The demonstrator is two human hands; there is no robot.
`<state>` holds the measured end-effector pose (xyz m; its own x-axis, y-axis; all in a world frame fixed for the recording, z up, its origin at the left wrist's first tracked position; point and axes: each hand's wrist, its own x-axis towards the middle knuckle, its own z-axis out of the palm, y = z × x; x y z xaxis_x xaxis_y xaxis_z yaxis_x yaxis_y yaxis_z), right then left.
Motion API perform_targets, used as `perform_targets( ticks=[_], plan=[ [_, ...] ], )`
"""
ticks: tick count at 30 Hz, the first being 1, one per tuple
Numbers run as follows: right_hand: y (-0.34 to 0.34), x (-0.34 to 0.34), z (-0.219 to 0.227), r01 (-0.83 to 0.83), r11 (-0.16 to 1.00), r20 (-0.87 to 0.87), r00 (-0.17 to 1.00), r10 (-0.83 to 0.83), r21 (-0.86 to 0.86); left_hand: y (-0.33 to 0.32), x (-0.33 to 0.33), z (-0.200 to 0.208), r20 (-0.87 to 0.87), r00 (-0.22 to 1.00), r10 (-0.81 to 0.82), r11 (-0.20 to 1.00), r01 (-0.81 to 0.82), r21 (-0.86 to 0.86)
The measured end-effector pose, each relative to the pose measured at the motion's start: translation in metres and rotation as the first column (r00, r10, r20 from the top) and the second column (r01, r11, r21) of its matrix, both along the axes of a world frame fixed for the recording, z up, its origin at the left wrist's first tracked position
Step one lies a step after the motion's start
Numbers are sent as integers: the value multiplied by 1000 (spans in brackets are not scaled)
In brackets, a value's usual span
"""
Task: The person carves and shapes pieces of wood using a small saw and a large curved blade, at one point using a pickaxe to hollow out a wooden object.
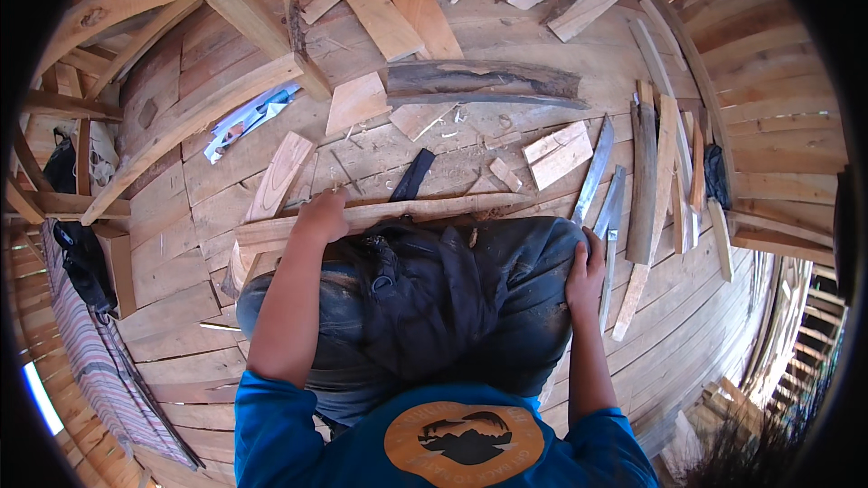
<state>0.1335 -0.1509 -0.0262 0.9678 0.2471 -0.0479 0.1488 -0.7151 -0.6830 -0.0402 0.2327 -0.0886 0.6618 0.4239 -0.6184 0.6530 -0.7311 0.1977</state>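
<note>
My left hand (323, 215) is closed on a long, narrow wooden board (425, 211), which lies crosswise in front of my bent legs. A tiny pale bit shows at its fingertips, too small to name. On the outer side of my right knee rests my right hand (586, 273), fingers apart and holding nothing. Just beyond it, long metal blades (597, 163) lie on the floor; their handles are not plain to see. A dark strip-like object (412, 175) lies past the board, beside a wood offcut (282, 176) at the left.
Ahead lie wood blocks (558, 155), a dark curved slab (484, 81) and flat planks (384, 21). Long sticks (643, 185) lie at the right. A timber frame (203, 122) rises at the left, near blue-and-white packaging (251, 119). Shavings litter the plank floor (167, 280).
</note>
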Motion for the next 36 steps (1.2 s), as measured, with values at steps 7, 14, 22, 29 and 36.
perform_targets(
  ticks=[7,14,22,29,36],
  plan=[
    [-3,1,1,-26,1000,-18,1000,26,6,3,3,-16,-33,993,-109,994,109,-22],
    [-23,-35,43,-421,906,195,885,422,-49,1,5,2,24,987,-156,986,154,68],
    [-86,27,24,91,996,286,955,-82,-18,1,-3,-2,93,984,-149,970,127,209],
    [-38,-17,41,-493,758,221,756,616,-427,7,-6,-4,55,985,-166,952,145,269],
    [-45,-13,23,-160,986,41,986,162,-34,12,-7,-17,-11,997,-76,978,77,194]
  ],
)
